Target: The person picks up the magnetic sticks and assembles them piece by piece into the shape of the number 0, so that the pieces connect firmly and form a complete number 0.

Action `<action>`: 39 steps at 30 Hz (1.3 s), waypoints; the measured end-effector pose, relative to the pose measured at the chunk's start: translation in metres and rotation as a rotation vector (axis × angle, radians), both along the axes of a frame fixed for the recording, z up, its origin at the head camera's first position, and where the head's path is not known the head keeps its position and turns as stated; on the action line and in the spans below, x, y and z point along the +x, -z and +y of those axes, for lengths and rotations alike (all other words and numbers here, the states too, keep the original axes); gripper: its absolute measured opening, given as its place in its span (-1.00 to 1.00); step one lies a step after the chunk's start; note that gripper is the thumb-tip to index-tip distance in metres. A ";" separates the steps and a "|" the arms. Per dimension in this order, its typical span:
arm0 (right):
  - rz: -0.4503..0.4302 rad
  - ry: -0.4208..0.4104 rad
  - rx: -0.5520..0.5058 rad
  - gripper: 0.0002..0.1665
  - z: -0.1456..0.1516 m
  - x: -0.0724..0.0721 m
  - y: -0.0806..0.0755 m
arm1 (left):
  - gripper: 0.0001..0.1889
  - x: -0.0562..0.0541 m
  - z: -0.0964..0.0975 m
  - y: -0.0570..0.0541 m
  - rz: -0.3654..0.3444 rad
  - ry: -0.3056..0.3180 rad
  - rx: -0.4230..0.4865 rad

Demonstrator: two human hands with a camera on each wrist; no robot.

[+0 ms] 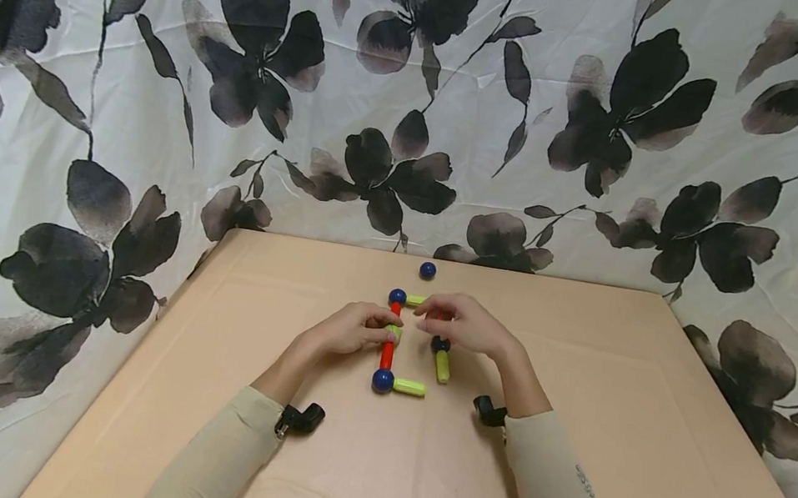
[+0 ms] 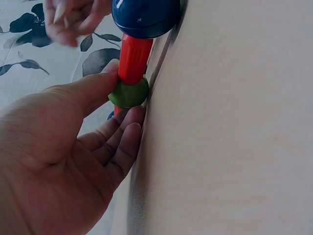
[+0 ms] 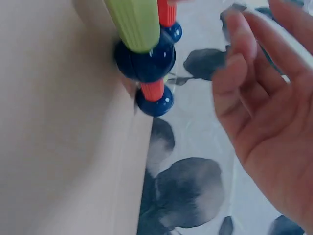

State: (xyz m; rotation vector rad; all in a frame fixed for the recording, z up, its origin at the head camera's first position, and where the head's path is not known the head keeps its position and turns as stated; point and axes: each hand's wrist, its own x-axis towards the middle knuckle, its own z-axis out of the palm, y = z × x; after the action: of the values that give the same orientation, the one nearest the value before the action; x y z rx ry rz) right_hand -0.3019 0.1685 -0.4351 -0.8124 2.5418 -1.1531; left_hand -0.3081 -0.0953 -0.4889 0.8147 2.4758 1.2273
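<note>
My left hand [image 1: 358, 329] pinches a rounded green piece [image 2: 129, 94] between thumb and fingers. Red rods [image 1: 387, 355] run from that piece to a near blue ball [image 1: 383, 381] and a far blue ball [image 1: 398, 297]. A lime-green rod [image 1: 409, 387] points right from the near ball, another lime-green rod [image 1: 416, 301] from the far one. Fingers bent and holding nothing, my right hand [image 1: 463, 323] hovers above a second assembly. There, a blue ball [image 3: 145, 58] joins a lime-green rod [image 3: 134, 24] and a red rod [image 3: 152, 90], which the right hand partly covers in the head view.
A loose blue ball [image 1: 428, 270] lies near the far edge of the tan table [image 1: 320, 272]. Behind the table hangs a white floral cloth [image 1: 487, 151]. Each wrist wears a small black camera [image 1: 301, 419].
</note>
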 end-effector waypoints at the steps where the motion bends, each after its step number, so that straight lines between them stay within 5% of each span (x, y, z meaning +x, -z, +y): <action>1: 0.032 0.046 -0.033 -0.70 0.001 -0.007 0.000 | -0.66 0.000 0.000 0.000 -0.003 0.000 0.001; 5: 0.117 0.232 -0.103 -0.69 0.001 -0.032 0.003 | -0.66 -0.001 0.001 0.000 -0.012 -0.002 0.010; 9: 0.124 0.356 -0.057 -0.51 -0.006 -0.057 0.011 | -0.65 -0.002 0.000 0.001 -0.019 -0.001 0.012; 18: 0.188 0.402 0.259 -0.39 -0.026 -0.097 0.022 | -0.65 -0.005 -0.002 0.004 0.005 0.012 0.015; 24: 0.150 0.399 0.415 -0.38 -0.036 -0.107 0.022 | -0.65 -0.005 -0.003 0.005 0.004 0.002 0.009; 39: 0.069 0.385 0.481 -0.50 -0.050 -0.105 0.016 | -0.65 -0.002 -0.006 0.005 0.007 0.011 -0.005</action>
State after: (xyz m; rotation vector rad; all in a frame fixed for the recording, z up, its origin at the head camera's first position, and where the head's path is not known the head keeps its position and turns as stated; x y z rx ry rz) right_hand -0.4070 0.1187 -0.4512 -0.2561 2.9339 -0.5477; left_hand -0.3100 -0.1008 -0.4938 0.8310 2.4755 1.2157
